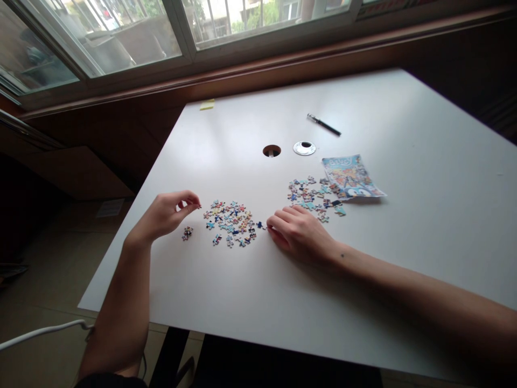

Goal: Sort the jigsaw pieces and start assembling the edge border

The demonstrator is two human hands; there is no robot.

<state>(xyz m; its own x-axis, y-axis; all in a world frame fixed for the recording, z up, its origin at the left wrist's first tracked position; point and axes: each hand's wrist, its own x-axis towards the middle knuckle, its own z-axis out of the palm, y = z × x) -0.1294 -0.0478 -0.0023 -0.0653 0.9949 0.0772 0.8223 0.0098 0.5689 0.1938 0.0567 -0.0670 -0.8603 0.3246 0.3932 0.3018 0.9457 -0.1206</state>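
Observation:
My left hand (172, 215) is raised at the left of the puzzle pieces, thumb and forefinger pinched on a tiny puzzle piece (199, 206), mostly hidden by the fingertips. Below it lies a small separate cluster of pieces (187, 233). A loose heap of colourful jigsaw pieces (230, 221) spreads between my hands. My right hand (299, 230) rests on the table with its fingers curled together; whatever is under the fingertips is hidden. Just left of those fingertips is a dark blue puzzle piece (259, 224). Behind the right hand lies a second heap of pieces (309, 194).
A picture sheet (351, 175) with cartoon print touches the second heap. Farther back on the white table (226, 302) are a round cable hole (272, 151), its metal cover (304, 148), a black pen (324, 124) and a yellow sticky note (207, 104). Windows border the far side.

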